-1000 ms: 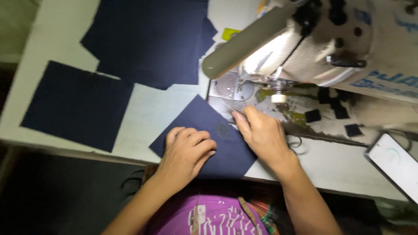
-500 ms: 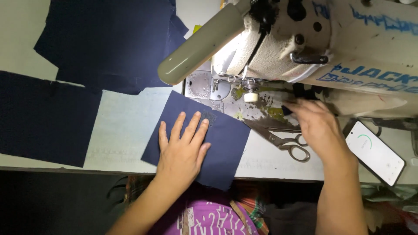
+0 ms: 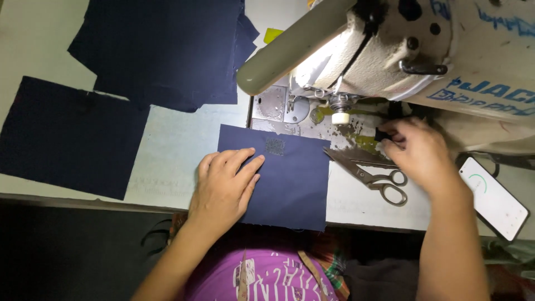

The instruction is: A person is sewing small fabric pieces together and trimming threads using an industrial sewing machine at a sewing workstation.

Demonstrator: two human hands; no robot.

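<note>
Our left hand (image 3: 225, 187) lies flat on the navy fabric square (image 3: 278, 181), fingers loosely spread and pressing it to the worktop (image 3: 173, 147) just in front of the sewing machine (image 3: 390, 50). A small stitched grey patch (image 3: 275, 146) sits near the square's far edge, just beyond our fingertips. Our right hand (image 3: 418, 153) is off to the right of the needle area, fingers pinching a small dark piece (image 3: 382, 135) beside the machine bed; scissors (image 3: 370, 173) lie just below it, touching nothing we hold.

To do this well, we judge the left palm should keep the square flat and unshifted, so its far edge stays square to the presser foot (image 3: 339, 108). The pinch needs only fingertips. A phone (image 3: 493, 198) lies at the right edge, well apart. More navy pieces (image 3: 161, 50) lie stacked at the far left.
</note>
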